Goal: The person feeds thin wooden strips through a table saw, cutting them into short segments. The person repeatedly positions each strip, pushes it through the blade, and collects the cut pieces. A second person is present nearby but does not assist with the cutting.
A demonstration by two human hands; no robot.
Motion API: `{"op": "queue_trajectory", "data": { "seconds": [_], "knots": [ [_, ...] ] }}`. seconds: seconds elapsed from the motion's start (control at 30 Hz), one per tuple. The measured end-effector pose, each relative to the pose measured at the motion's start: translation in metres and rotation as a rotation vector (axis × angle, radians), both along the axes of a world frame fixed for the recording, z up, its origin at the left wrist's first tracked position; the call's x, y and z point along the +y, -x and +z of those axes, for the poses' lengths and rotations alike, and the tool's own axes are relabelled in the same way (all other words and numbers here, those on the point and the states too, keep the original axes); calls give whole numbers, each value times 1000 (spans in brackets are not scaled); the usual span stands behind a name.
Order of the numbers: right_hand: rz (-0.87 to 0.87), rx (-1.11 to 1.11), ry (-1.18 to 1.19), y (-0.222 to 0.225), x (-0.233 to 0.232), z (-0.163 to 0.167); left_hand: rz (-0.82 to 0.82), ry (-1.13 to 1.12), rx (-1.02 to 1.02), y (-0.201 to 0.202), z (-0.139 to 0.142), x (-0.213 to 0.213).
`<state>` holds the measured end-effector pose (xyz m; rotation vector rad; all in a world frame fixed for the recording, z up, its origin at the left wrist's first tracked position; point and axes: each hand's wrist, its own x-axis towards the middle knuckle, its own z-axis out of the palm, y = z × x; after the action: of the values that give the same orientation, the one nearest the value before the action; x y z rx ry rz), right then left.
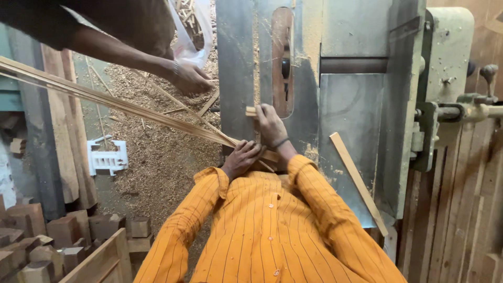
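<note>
My left hand [241, 158] grips the near end of a bundle of long thin wooden strips [120, 102], which runs off to the upper left. My right hand [270, 126] presses a small wooden piece [251, 111] on the grey metal saw table [348, 110], just left of the blade slot [283, 63]. Both of my arms are in orange striped sleeves. Another person's hand [189, 78], on a dark-sleeved arm, reaches in from the upper left, over the sawdust beyond the strips.
A loose wooden slat [359, 183] lies slanted on the saw table's right part. Sawdust [157, 157] covers the floor at left, with a white plastic part [107, 157] on it. Wooden blocks [47, 236] pile up at bottom left. Machine fittings [450, 105] and planks stand at right.
</note>
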<state>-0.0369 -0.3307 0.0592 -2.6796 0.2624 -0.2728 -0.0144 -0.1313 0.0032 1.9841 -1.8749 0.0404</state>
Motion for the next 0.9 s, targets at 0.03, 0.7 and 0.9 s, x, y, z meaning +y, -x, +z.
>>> {"op": "queue_trajectory", "data": {
  "seconds": [0.03,0.7,0.9],
  "knots": [
    [-5,5,-1,-16,3,3,2,8,23,-1,0,-1],
    [8,252,-149,113,8,37,97,29,81,-3,4,-17],
    [59,122,-168,113,7,43,115,3,68,-4,6,-21]
  ]
}}
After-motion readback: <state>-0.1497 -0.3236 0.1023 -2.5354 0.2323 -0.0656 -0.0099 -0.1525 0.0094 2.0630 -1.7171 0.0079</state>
